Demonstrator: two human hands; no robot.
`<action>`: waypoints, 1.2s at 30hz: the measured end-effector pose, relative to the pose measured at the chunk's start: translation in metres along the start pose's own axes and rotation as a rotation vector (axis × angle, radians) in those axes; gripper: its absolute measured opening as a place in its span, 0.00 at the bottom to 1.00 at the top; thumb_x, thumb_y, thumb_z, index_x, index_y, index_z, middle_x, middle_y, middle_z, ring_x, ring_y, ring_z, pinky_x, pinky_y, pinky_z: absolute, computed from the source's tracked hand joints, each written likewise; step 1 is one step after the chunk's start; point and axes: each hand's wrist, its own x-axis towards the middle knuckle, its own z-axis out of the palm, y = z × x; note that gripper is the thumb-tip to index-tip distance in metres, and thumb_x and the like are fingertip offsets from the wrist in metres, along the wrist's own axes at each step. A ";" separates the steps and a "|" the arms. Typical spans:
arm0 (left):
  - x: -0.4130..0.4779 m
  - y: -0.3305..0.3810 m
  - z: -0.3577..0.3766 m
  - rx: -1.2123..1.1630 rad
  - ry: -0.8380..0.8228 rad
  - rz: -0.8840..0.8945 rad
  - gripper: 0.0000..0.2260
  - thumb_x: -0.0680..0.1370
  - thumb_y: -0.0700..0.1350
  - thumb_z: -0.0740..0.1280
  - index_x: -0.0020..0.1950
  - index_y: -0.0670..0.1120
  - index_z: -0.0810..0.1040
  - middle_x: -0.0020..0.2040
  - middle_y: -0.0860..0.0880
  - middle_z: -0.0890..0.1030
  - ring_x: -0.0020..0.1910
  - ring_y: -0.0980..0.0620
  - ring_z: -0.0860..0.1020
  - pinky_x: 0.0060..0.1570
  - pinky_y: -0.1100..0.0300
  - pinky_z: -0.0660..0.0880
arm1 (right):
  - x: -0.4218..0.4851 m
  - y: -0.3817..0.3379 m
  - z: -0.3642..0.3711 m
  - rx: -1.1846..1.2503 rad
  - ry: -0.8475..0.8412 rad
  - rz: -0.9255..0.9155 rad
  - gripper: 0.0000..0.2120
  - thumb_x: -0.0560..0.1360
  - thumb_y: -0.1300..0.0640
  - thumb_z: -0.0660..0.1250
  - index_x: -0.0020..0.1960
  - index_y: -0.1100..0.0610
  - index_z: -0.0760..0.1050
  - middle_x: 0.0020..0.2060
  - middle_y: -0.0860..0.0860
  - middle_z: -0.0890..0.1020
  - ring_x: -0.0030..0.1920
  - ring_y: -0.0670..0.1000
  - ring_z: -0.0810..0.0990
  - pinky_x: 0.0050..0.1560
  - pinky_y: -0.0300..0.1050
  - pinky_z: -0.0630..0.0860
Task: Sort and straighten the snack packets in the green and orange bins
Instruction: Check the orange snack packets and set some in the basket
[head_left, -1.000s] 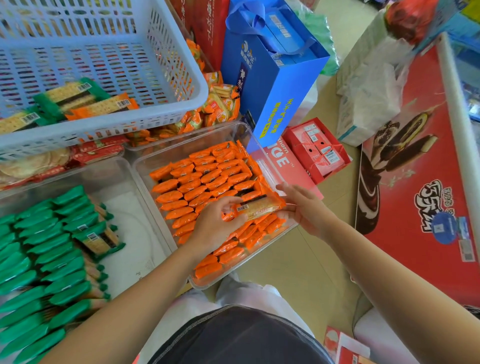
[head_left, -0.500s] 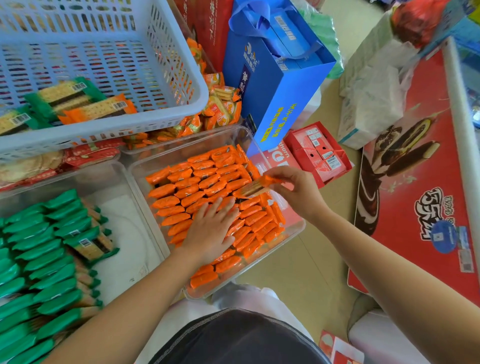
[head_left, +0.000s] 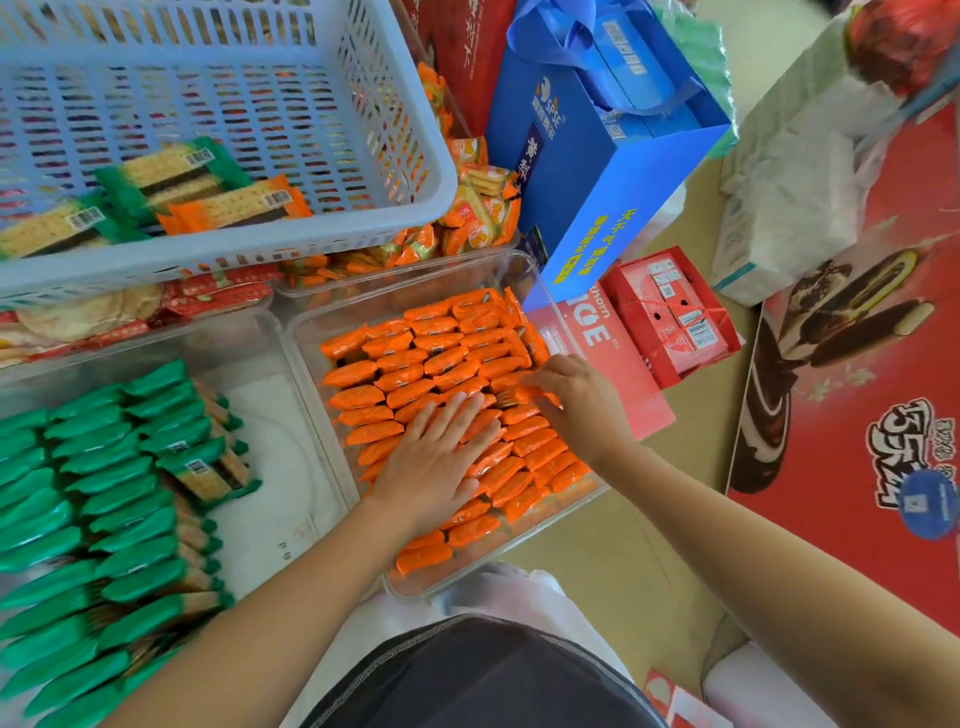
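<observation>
A clear bin (head_left: 550, 525) holds rows of orange snack packets (head_left: 415, 364) standing on edge. My left hand (head_left: 441, 457) lies flat with straight fingers on the middle rows. My right hand (head_left: 576, 400) rests at the bin's right side, its fingers pressing on a packet in the right-hand row. To the left, a second clear bin (head_left: 291, 441) holds rows of green snack packets (head_left: 104, 493). One green packet (head_left: 208, 470) lies label-up on top of them.
A blue slotted basket (head_left: 311, 104) at the top left holds two green packets and one orange packet (head_left: 234, 205). Behind the bins are more snack trays. A blue gift bag (head_left: 597, 171), red cartons (head_left: 670, 312) and a large red box (head_left: 857, 415) stand to the right.
My right hand carried one orange packet from the bin's front edge to the right-hand row and pushed it down. My left hand flattened onto the middle rows.
</observation>
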 end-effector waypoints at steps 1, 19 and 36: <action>-0.001 -0.002 0.003 0.019 0.029 -0.008 0.30 0.80 0.57 0.56 0.80 0.51 0.53 0.80 0.43 0.47 0.79 0.42 0.45 0.77 0.42 0.48 | 0.000 -0.003 0.002 -0.020 0.008 0.016 0.15 0.67 0.65 0.77 0.52 0.56 0.83 0.42 0.52 0.83 0.42 0.57 0.82 0.37 0.47 0.78; 0.006 -0.007 0.007 0.053 0.106 -0.094 0.35 0.77 0.65 0.48 0.80 0.48 0.52 0.80 0.40 0.51 0.79 0.40 0.48 0.74 0.39 0.47 | -0.005 -0.006 0.021 -0.039 -0.165 0.017 0.12 0.75 0.60 0.64 0.57 0.55 0.80 0.49 0.51 0.85 0.49 0.56 0.83 0.58 0.55 0.74; 0.010 -0.016 0.007 0.003 0.051 -0.124 0.40 0.75 0.68 0.42 0.81 0.45 0.46 0.80 0.42 0.45 0.79 0.43 0.42 0.77 0.43 0.44 | 0.031 -0.013 0.026 -0.170 -0.024 -0.037 0.08 0.75 0.57 0.60 0.41 0.56 0.77 0.37 0.51 0.80 0.40 0.57 0.80 0.45 0.49 0.76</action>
